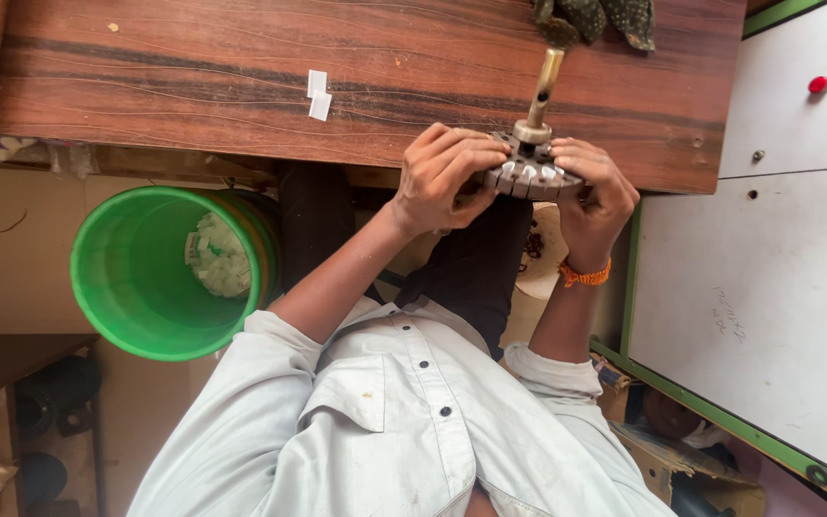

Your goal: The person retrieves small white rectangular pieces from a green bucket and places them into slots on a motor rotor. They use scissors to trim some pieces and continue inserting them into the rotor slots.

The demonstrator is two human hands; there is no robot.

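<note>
A round slotted metal core [528, 175] with a brass-coloured shaft [545, 81] rests at the near edge of a dark wooden table [241, 67]. White inserts sit in its slots. My left hand [437, 177] grips the core's left side, fingers curled over its rim. My right hand [595, 196] holds the right side, with an orange thread band [586, 275] on its wrist. My pale grey buttoned shirt [394, 412] fills the bottom of the view.
A green bucket [126, 287] with white paper scraps stands on the floor to the left. Two small white slips [318, 94] lie on the table. Dark spotted cloth [591, 17] lies at the far edge. A white cabinet [777, 287] with a red button [818, 84] stands at right.
</note>
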